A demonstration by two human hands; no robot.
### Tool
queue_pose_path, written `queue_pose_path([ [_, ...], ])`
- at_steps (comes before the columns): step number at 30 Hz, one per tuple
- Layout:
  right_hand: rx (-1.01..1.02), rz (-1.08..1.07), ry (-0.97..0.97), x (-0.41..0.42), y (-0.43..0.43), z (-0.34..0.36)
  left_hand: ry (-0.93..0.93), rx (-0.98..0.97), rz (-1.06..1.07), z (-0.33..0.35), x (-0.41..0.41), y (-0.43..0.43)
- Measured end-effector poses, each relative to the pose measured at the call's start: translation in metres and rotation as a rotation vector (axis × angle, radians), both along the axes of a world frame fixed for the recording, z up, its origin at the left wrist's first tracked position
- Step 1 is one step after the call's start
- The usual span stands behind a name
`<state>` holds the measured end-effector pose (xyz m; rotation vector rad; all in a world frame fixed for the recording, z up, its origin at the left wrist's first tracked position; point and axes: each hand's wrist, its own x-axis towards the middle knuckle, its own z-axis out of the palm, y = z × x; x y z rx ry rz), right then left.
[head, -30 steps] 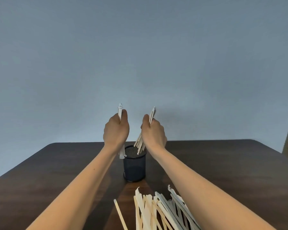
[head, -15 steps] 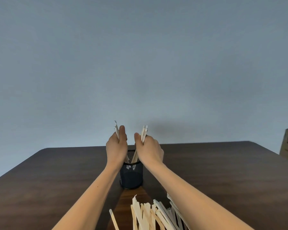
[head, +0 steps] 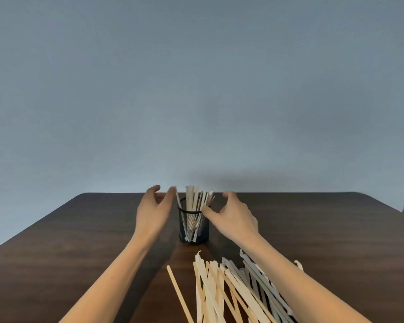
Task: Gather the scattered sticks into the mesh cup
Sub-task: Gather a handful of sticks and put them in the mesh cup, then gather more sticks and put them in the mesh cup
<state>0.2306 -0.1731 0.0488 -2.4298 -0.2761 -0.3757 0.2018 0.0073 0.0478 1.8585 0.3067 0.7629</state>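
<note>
Two open, empty hands, left (head: 152, 212) and right (head: 232, 215), flanking the cup (head: 193, 226) of upright sticks mid-tabletop, with the loose sticks (head: 231, 290) fanned at the near edge, long axes running near-to-far, closest under the right forearm.

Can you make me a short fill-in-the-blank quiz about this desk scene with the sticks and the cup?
1. The sticks in the cup stand in a black ____ cup.
2. The left hand and the right hand are both ____, holding nothing.
3. The loose pile of sticks lies ____ to the person than the cup does.
4. One single stick lies apart on the pile's ____ side.

Missing words: mesh; open; nearer; left
</note>
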Motion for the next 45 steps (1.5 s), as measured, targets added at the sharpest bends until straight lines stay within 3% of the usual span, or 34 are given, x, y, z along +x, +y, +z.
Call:
queue_pose_path([
  [3,-0.175,0.059,0.033,-0.031,-0.013,-0.007,0.087,0.245,0.139,-0.011,-0.034,0.012],
  [5,-0.347,0.124,0.069,-0.051,-0.014,-0.008,0.231,0.403,0.064,-0.019,-0.056,0.013],
  [8,-0.621,0.169,0.102,-0.075,-0.008,-0.009,0.614,0.575,-0.136,-0.027,-0.082,-0.001],
  [10,-0.708,0.188,0.123,-0.087,-0.002,-0.015,0.774,0.680,-0.217,-0.036,-0.090,-0.014],
  [12,-0.678,0.220,0.133,-0.098,0.003,-0.025,0.766,0.729,-0.206,-0.044,-0.097,-0.022],
  [15,-0.479,0.253,0.157,-0.104,0.003,-0.033,0.715,0.694,-0.205,-0.044,-0.107,-0.026],
  [19,-0.311,0.188,0.107,-0.104,-0.014,-0.037,0.717,0.671,-0.178,-0.044,-0.116,-0.034],
  [23,-0.389,0.173,0.138,-0.112,-0.016,-0.047,0.723,0.741,-0.112,-0.052,-0.114,-0.049],
  [30,-0.444,0.182,0.140,-0.112,-0.018,-0.033,0.782,0.642,-0.131,-0.037,-0.113,-0.034],
  [33,-0.576,0.179,0.173,-0.116,-0.014,-0.034,0.818,0.774,-0.079,-0.032,-0.116,-0.042],
  [45,-0.504,0.141,0.176,-0.116,-0.010,-0.037,0.805,0.876,-0.016,-0.025,-0.122,-0.052],
])
